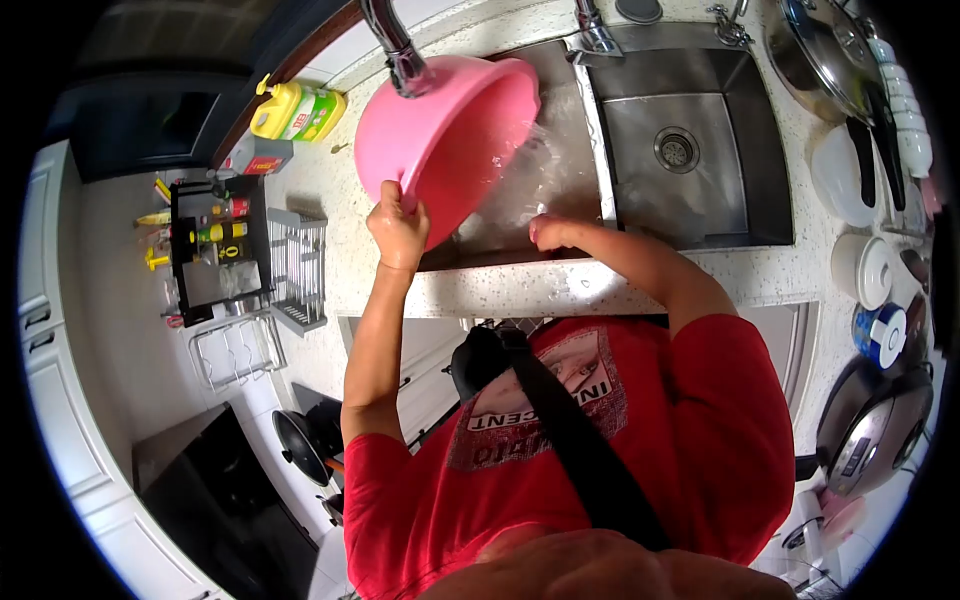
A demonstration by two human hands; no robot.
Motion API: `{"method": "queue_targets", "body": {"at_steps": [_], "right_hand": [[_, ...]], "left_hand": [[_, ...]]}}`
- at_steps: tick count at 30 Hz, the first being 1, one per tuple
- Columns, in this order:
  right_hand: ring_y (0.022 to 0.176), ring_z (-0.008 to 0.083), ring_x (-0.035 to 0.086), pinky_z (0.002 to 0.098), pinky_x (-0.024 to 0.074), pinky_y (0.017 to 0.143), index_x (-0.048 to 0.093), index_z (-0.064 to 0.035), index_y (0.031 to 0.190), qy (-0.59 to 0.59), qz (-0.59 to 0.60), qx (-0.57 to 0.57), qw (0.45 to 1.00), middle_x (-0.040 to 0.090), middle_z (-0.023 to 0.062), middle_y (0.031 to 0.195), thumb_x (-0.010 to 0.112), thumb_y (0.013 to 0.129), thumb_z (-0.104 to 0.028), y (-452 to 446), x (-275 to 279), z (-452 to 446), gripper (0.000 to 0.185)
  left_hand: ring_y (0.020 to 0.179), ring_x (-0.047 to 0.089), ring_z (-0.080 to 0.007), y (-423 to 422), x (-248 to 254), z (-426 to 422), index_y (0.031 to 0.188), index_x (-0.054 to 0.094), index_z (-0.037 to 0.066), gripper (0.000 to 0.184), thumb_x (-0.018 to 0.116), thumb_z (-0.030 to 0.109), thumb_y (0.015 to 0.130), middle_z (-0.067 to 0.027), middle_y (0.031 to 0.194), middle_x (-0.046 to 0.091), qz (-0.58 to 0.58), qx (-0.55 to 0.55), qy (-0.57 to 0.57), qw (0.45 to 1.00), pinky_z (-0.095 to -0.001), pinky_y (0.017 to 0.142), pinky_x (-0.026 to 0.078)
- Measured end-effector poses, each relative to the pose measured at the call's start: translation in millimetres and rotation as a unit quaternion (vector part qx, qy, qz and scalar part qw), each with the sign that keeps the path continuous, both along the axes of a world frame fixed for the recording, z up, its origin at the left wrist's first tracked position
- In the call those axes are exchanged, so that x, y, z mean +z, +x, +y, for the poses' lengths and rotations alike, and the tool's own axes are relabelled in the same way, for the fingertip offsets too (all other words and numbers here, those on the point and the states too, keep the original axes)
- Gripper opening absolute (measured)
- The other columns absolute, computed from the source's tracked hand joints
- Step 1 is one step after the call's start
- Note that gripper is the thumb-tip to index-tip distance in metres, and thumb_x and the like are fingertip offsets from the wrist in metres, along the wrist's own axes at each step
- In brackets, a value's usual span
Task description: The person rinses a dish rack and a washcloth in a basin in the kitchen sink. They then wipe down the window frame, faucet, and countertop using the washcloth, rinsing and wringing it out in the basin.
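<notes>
Head: left hand [398, 228] holds tilted basin [400, 135]

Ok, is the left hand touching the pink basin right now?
Touching. The head view shows it: the left hand grips the tilted pink basin by its edge, no gap visible.

Kitchen, apparently domestic: rectangular double-bowl stainless-steel sink [645, 125], set in speckled off-white countertop [510, 291]; lidded silver metal pot [822, 55]; rounded silver-and-black rice cooker [872, 448]; round black wok [298, 446]; yellow plastic pump bottle [275, 110], green-labelled; black rack [180, 255] of small bottles [222, 232]; white panelled cupboards [72, 405].
</notes>
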State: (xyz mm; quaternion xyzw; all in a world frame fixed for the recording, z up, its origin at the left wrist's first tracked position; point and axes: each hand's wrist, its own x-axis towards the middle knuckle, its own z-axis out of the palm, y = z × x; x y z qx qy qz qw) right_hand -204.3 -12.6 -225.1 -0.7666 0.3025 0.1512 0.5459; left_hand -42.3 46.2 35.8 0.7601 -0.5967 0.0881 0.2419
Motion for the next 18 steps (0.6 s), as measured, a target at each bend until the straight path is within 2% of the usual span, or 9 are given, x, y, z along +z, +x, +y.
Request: {"method": "queue_targets", "body": {"at_steps": [1, 2, 4, 5, 6, 8, 11, 16, 18], "right_hand": [[0.048, 0.0226, 0.057, 0.0367, 0.0442, 0.045, 0.062, -0.0042, 0.064, -0.082, -0.194, -0.041, 0.977, 0.059, 0.0131, 0.058, 0.059, 0.067, -0.005, -1.2, -4.9, 6.7, 0.004], [0.048, 0.0226, 0.057, 0.0367, 0.0442, 0.045, 0.062, -0.0042, 0.064, -0.083, -0.195, -0.036, 0.977, 0.059, 0.0131, 0.058, 0.059, 0.067, -0.005, 0.5, -10.6, 5.6, 0.004], [0.059, 0.0264, 0.061, 0.0402, 0.0466, 0.052, 0.063, -0.0037, 0.069, 0.149, -0.068, -0.145, 0.976, 0.062, 0.0153, 0.067, 0.056, 0.068, -0.001, -1.4, 1.2, 0.8, 0.007], [0.073, 0.0304, 0.063, 0.0420, 0.0478, 0.062, 0.063, -0.0029, 0.071, 0.117, -0.060, -0.166, 0.977, 0.064, 0.0162, 0.075, 0.058, 0.076, -0.008, -7.2, 23.2, -1.5, 0.009], [0.073, 0.0304, 0.063, 0.0420, 0.0478, 0.062, 0.063, -0.0029, 0.071, 0.116, -0.060, -0.159, 0.979, 0.064, 0.0162, 0.075, 0.058, 0.076, -0.008, -7.4, 23.1, -1.4, 0.009], [0.080, 0.0327, 0.062, 0.0428, 0.0472, 0.069, 0.063, -0.0027, 0.072, -0.072, -0.119, -0.134, 0.981, 0.065, 0.0169, 0.079, 0.059, 0.083, -0.023, -7.3, 26.4, 1.3, 0.024], [0.084, 0.0354, 0.061, 0.0445, 0.0468, 0.074, 0.065, -0.0028, 0.077, -0.075, -0.111, -0.126, 0.983, 0.064, 0.0185, 0.084, 0.055, 0.086, -0.037, -3.5, 33.4, 2.2, 0.037], [0.085, 0.0366, 0.060, 0.0444, 0.0461, 0.078, 0.065, -0.0019, 0.084, -0.103, -0.073, -0.203, 0.971, 0.063, 0.0204, 0.088, 0.046, 0.089, -0.042, -3.6, 44.8, -4.3, 0.045], [0.085, 0.0371, 0.060, 0.0442, 0.0460, 0.079, 0.065, -0.0015, 0.085, -0.099, -0.049, -0.234, 0.966, 0.063, 0.0212, 0.089, 0.043, 0.090, -0.043, -7.2, 52.0, -12.8, 0.048]], "left_hand": [[0.054, 0.059, -0.0321, 1.6, 1.0, 2.7, 0.088, 0.052, 0.004, 0.028, 0.065, 0.000, 0.064, -0.0151, 0.059, 0.055, -0.019, -0.012, -0.003, 1.000, -0.0372, 0.050, 0.048], [0.054, 0.059, -0.0316, 2.8, 1.0, 5.1, 0.089, 0.053, 0.004, 0.028, 0.064, -0.001, 0.063, -0.0145, 0.059, 0.056, -0.037, -0.024, -0.006, 0.999, -0.0369, 0.050, 0.048], [0.053, 0.059, -0.0314, 4.5, -1.5, 10.6, 0.089, 0.055, 0.005, 0.028, 0.064, -0.001, 0.063, -0.0140, 0.060, 0.056, -0.050, -0.027, -0.012, 0.998, -0.0366, 0.049, 0.048], [0.053, 0.059, -0.0313, 4.8, -2.7, 13.1, 0.089, 0.056, 0.005, 0.028, 0.063, -0.002, 0.062, -0.0136, 0.060, 0.056, -0.062, -0.035, -0.017, 0.997, -0.0364, 0.049, 0.048], [0.053, 0.059, -0.0313, 3.0, -1.9, 15.3, 0.089, 0.056, 0.005, 0.028, 0.063, -0.002, 0.062, -0.0136, 0.060, 0.056, -0.062, -0.028, -0.017, 0.998, -0.0364, 0.049, 0.048], [0.053, 0.058, -0.0309, -2.9, 3.4, 19.1, 0.085, 0.056, 0.005, 0.025, 0.062, -0.002, 0.062, -0.0131, 0.060, 0.056, -0.068, -0.021, -0.023, 0.997, -0.0362, 0.049, 0.047], [0.052, 0.057, -0.0300, -6.1, 7.7, 18.7, 0.087, 0.056, 0.005, 0.027, 0.063, -0.002, 0.062, -0.0124, 0.059, 0.054, -0.066, -0.019, -0.047, 0.997, -0.0361, 0.049, 0.047], [0.052, 0.058, -0.0303, -3.6, -3.9, 19.5, 0.090, 0.053, 0.005, 0.030, 0.064, -0.002, 0.062, -0.0122, 0.059, 0.055, -0.047, -0.017, -0.040, 0.998, -0.0354, 0.050, 0.048], [0.054, 0.058, -0.0318, -0.5, -11.5, 19.6, 0.090, 0.052, 0.006, 0.028, 0.065, 0.000, 0.066, -0.0167, 0.062, 0.054, 0.051, 0.040, -0.048, 0.997, -0.0341, 0.051, 0.047]]}}
